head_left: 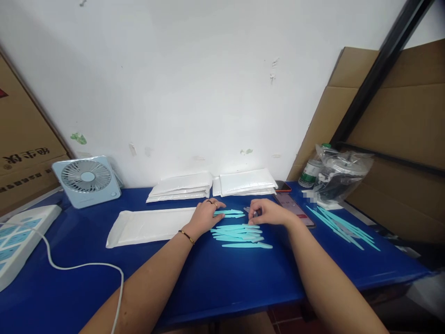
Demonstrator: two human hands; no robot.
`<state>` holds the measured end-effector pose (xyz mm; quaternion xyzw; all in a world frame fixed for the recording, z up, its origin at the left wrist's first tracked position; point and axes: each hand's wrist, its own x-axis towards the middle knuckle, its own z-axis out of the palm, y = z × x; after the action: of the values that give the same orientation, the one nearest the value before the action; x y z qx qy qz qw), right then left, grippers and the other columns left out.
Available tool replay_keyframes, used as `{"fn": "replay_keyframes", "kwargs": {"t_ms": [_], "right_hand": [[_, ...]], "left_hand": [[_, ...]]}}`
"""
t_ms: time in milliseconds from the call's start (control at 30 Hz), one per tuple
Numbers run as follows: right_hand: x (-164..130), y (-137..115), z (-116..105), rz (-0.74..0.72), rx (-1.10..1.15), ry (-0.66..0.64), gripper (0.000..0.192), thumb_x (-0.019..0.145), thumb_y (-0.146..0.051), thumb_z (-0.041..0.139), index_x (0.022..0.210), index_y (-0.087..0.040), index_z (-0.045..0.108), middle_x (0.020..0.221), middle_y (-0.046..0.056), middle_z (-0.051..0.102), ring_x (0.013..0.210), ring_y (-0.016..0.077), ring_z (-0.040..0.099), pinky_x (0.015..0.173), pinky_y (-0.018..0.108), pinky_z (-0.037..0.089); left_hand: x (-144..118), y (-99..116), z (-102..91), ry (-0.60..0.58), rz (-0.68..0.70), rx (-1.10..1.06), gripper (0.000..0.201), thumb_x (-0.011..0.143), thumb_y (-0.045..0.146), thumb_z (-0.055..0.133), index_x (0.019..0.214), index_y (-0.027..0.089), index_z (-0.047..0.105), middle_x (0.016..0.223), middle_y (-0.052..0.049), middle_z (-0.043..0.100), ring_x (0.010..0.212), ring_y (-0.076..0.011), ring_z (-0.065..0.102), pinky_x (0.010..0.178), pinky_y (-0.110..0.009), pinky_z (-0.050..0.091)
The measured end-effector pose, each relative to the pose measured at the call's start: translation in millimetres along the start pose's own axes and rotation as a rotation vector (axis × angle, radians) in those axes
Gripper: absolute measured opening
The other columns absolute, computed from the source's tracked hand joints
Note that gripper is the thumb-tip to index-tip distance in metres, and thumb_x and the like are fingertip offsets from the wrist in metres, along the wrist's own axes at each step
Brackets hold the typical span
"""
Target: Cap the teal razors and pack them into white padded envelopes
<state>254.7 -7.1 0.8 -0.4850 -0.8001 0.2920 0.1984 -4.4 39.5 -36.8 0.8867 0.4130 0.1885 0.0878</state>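
Note:
Several slim turquoise sticks [238, 233], shaped like eyebrow razors, lie side by side on the blue tabletop in front of me. My left hand [206, 214] is above their left end, thumb and fingers around the ends of two turquoise sticks [232, 214] set a little apart from the pile. Those ends are hidden under the fingers. My right hand [266, 212] is closed in a pinch just past the pile's right end. A small greyish, see-through bit shows at its fingertips, too small to name. A flat white padded packet [149, 226] lies left of my left hand.
White packets are stacked in two piles [181, 185] [247, 182] by the wall. A blue fan [86, 178] and a power strip [24, 241] with a white cable stand left. At right are a phone [295, 208], more turquoise sticks [342, 227], a bottle [310, 174] and a clear plastic bag [342, 171].

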Motion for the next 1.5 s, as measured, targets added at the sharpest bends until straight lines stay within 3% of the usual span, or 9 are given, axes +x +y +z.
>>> {"fn": "replay_keyframes", "kwargs": {"t_ms": [167, 267, 533, 767, 967, 1067, 1233, 1367, 1500], "right_hand": [[6, 0, 11, 0.0, -0.014, -0.1, 0.024, 0.063, -0.04, 0.074, 0.071, -0.018, 0.068, 0.076, 0.0, 0.053, 0.067, 0.0124, 0.052, 0.061, 0.024, 0.041], [6, 1, 12, 0.004, -0.001, -0.037, 0.021, 0.068, -0.037, 0.07, 0.074, -0.017, 0.066, 0.079, 0.001, 0.055, 0.067, 0.0122, 0.052, 0.06, 0.024, 0.041], [8, 7, 10, 0.055, 0.062, 0.116, 0.02, 0.078, -0.037, 0.06, 0.079, -0.017, 0.061, 0.068, 0.0, 0.06, 0.06, 0.0118, 0.053, 0.057, 0.023, 0.039], [-3, 12, -7, 0.148, -0.08, 0.204, 0.019, 0.074, -0.033, 0.064, 0.084, -0.017, 0.066, 0.073, 0.002, 0.06, 0.065, 0.0144, 0.053, 0.06, 0.026, 0.04], [-5, 4, -2, 0.032, -0.123, -0.064, 0.016, 0.066, -0.031, 0.072, 0.076, -0.02, 0.07, 0.084, 0.002, 0.056, 0.073, 0.0154, 0.054, 0.064, 0.026, 0.042], [-1, 7, 4, 0.026, -0.161, -0.093, 0.012, 0.065, -0.026, 0.071, 0.074, -0.019, 0.068, 0.083, 0.002, 0.055, 0.071, 0.0141, 0.053, 0.064, 0.026, 0.042], [2, 5, 8, 0.0, -0.091, 0.051, 0.011, 0.073, -0.027, 0.064, 0.078, -0.018, 0.064, 0.077, 0.001, 0.057, 0.064, 0.0122, 0.052, 0.059, 0.024, 0.04], [4, 2, 8, 0.036, -0.001, 0.13, 0.014, 0.078, -0.03, 0.059, 0.081, -0.017, 0.061, 0.062, -0.001, 0.055, 0.056, 0.0113, 0.05, 0.053, 0.023, 0.037], [1, 5, 2, 0.102, -0.027, 0.168, 0.016, 0.077, -0.031, 0.06, 0.079, -0.016, 0.062, 0.063, 0.001, 0.056, 0.058, 0.0119, 0.05, 0.053, 0.022, 0.037]], "left_hand": [[-1, 3, -3.2, 0.0, 0.051, 0.021, 0.031, 0.088, 0.04, 0.047, 0.113, 0.03, 0.063, 0.115, -0.003, 0.061, 0.106, -0.0225, 0.051, 0.087, -0.035, 0.04], [-3, 9, -7.9, 0.053, 0.067, -0.029, 0.035, 0.091, 0.044, 0.04, 0.113, 0.029, 0.063, 0.113, -0.002, 0.063, 0.105, -0.0205, 0.054, 0.087, -0.034, 0.039], [0, 13, -5.6, -0.072, 0.112, 0.046, 0.028, 0.089, 0.039, 0.047, 0.087, 0.024, 0.07, 0.089, -0.001, 0.07, 0.089, -0.0191, 0.06, 0.08, -0.031, 0.038], [0, -1, -7.1, -0.017, 0.032, -0.006, 0.034, 0.083, 0.042, 0.054, 0.114, 0.031, 0.063, 0.118, -0.001, 0.061, 0.109, -0.0224, 0.052, 0.089, -0.035, 0.039], [0, 2, -4.0, -0.097, 0.102, -0.014, 0.028, 0.086, 0.038, 0.053, 0.108, 0.031, 0.067, 0.114, -0.001, 0.063, 0.105, -0.0214, 0.052, 0.089, -0.033, 0.04], [-1, 4, -6.0, -0.107, 0.108, -0.038, 0.028, 0.086, 0.036, 0.053, 0.11, 0.032, 0.065, 0.115, 0.0, 0.063, 0.107, -0.0211, 0.052, 0.091, -0.034, 0.039], [-4, 14, -13.1, -0.041, 0.105, -0.114, 0.036, 0.091, 0.043, 0.042, 0.121, 0.03, 0.056, 0.119, 0.0, 0.062, 0.111, -0.0193, 0.051, 0.094, -0.034, 0.036], [-2, 21, -13.6, -0.05, 0.139, -0.032, 0.029, 0.09, 0.04, 0.046, 0.106, 0.026, 0.065, 0.106, -0.001, 0.068, 0.1, -0.0194, 0.056, 0.088, -0.033, 0.037], [1, 14, -12.8, -0.015, 0.043, 0.034, 0.027, 0.09, 0.033, 0.044, 0.095, 0.025, 0.069, 0.099, -0.002, 0.069, 0.096, -0.0201, 0.057, 0.084, -0.033, 0.039]]}}
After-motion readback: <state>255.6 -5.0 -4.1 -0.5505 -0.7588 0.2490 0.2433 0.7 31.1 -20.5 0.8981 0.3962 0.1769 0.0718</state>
